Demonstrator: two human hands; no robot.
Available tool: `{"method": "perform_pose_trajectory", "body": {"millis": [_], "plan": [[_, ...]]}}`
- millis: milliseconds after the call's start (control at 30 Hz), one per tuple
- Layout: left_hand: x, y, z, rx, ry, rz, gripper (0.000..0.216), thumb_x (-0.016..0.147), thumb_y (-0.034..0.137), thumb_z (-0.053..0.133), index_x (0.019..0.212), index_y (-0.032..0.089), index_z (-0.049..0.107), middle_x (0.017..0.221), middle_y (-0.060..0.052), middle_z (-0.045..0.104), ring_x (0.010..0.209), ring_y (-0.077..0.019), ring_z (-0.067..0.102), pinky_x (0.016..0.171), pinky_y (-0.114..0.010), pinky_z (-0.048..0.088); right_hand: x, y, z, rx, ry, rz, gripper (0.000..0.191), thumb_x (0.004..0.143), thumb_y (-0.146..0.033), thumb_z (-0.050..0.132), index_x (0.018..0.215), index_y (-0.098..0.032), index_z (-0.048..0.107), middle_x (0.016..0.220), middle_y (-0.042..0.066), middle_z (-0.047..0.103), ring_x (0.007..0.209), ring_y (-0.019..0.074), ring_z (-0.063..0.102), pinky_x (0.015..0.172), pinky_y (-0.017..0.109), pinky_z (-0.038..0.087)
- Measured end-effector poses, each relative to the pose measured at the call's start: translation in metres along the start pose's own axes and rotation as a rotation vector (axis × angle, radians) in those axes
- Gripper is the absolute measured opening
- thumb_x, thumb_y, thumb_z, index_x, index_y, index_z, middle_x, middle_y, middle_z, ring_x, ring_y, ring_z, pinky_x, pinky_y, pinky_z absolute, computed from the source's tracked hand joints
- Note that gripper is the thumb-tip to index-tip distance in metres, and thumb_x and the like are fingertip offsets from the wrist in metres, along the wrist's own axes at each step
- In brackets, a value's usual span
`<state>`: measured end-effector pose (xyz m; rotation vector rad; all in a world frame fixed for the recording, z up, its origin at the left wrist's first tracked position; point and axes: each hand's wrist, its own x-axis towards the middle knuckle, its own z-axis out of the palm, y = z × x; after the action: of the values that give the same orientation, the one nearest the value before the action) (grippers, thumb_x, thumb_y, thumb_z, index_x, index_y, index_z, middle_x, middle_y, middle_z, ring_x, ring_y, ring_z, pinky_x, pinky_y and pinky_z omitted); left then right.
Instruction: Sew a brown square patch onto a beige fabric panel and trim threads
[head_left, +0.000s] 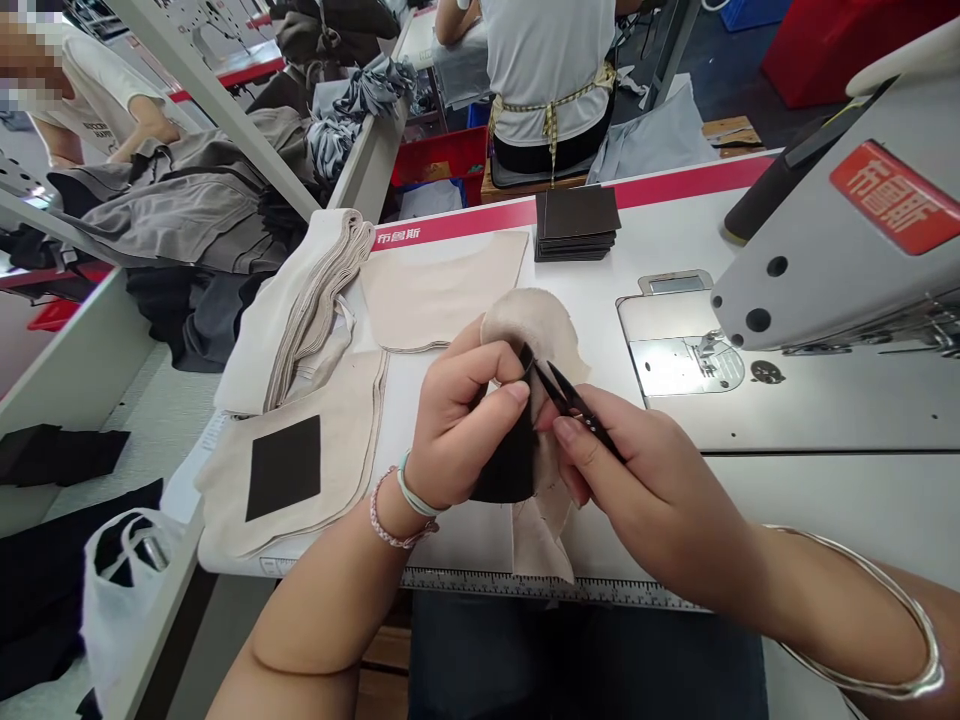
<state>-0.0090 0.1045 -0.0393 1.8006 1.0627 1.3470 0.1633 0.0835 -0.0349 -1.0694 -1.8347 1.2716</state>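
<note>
My left hand (469,425) pinches a beige cloth piece (536,320) together with a black patch (510,465) on it, its thumb and forefinger closed at the patch's top edge. In my right hand (637,465) are small black thread snips (574,400), their blades a little apart and pointing at the black edge by my left fingertips. The cloth's lower end hangs down over the table's ruler edge. To the left, a black square patch (283,468) lies flat on a stack of beige cloth pieces (352,400).
A sewing machine (847,230) stands at the right, its metal needle plate (686,365) set in the table. Black patches (576,225) are stacked at the back. Folded beige cloth (292,310) lies left. A co-worker in a white shirt (551,50) sits beyond the table.
</note>
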Motion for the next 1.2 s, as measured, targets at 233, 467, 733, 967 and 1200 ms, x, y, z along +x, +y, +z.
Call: {"method": "perform_pose_trajectory", "body": {"millis": [233,467,733,967,1200], "plan": [[0.0007,-0.0002,0.0000,-0.017,-0.016,0.014,0.024,0.081,0.015,0.054,0.059,0.020,0.046,0.066,-0.001,0.043,0.063,-0.0149,0.041,0.060,-0.034,0.037,0.0009,0.0013,0.0025,-0.011,0.012,-0.009,0.025,0.101,-0.029,0.039,0.079,-0.022,0.048,0.058,-0.005,0.050,0.052,0.0089,0.045,0.049,0.025,0.038],[-0.0007,-0.0004,0.0001,-0.038,-0.031,-0.030,0.024,0.082,0.017,0.054,0.059,0.019,0.048,0.063,-0.001,0.047,0.064,-0.0144,0.044,0.061,-0.032,0.036,0.0029,0.0013,0.0022,0.060,0.013,-0.026,0.023,0.100,-0.024,0.039,0.079,-0.021,0.047,0.055,-0.007,0.049,0.049,0.0063,0.045,0.046,0.019,0.038],[-0.0009,-0.0002,-0.0010,-0.051,-0.062,-0.011,0.025,0.084,0.017,0.053,0.060,0.018,0.051,0.063,-0.001,0.053,0.063,-0.0142,0.047,0.061,-0.032,0.037,0.0018,0.0007,0.0039,0.122,-0.005,-0.023,0.020,0.101,-0.023,0.039,0.084,-0.020,0.049,0.055,-0.007,0.049,0.050,0.0056,0.045,0.048,0.018,0.038],[0.0000,0.0022,0.0005,-0.046,-0.059,0.041,0.023,0.083,0.013,0.052,0.061,0.017,0.051,0.066,0.001,0.055,0.063,-0.0110,0.047,0.063,-0.029,0.040,0.0003,0.0065,0.0035,0.225,-0.013,-0.038,0.029,0.104,-0.036,0.035,0.087,-0.020,0.052,0.060,-0.006,0.048,0.054,0.0060,0.044,0.050,0.019,0.038],[0.0001,0.0024,-0.0001,-0.045,-0.059,0.058,0.021,0.081,0.011,0.054,0.061,0.017,0.051,0.066,0.001,0.054,0.062,-0.0101,0.046,0.061,-0.026,0.039,-0.0008,0.0084,0.0034,0.205,0.030,-0.037,0.035,0.103,-0.042,0.035,0.086,-0.020,0.056,0.059,-0.005,0.045,0.054,0.0069,0.040,0.049,0.022,0.034]]}}
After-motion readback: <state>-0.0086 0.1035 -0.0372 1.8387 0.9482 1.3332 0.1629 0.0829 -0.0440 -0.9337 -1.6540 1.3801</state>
